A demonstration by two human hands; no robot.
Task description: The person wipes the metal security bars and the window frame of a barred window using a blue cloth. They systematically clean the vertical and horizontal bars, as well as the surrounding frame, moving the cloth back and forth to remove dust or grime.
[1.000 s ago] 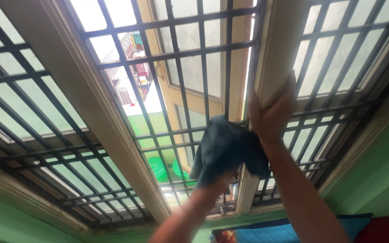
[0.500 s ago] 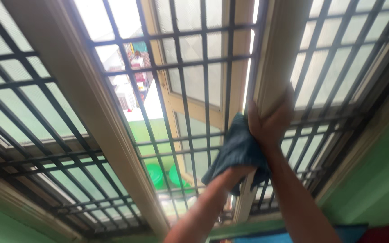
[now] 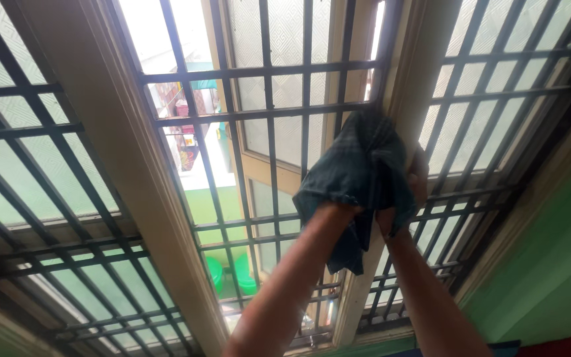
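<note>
We press a dark green cloth [image 3: 358, 178] against the cream post [image 3: 424, 73] that stands between two barred window panes. Our left hand [image 3: 348, 198] is buried under the cloth, so only the forearm shows, rising from the bottom edge; the fingers are hidden, though the cloth bunches around the hand as if gripped, and we cannot tell how tightly it closes. The cloth sits high on the post's left edge, its top touching the post and the black bars [image 3: 266, 112] beside it, while a loose corner hangs down over our wrists.

Our right hand [image 3: 412, 188] is just right of the cloth, mostly covered by it. A few fingers show, curled against the post's face, touching it; whether they clasp the post or only lean on it we cannot tell.

Behind the bars, a frosted casement [image 3: 285, 86] in a cream frame stands ajar, and daylight comes through the gap. Far below, outside, two green tubs [image 3: 229, 274] sit side by side. A wider cream post [image 3: 120, 165] runs slanting on the left, well apart from our hands. A green wall [image 3: 550, 264] lies to the right
</note>
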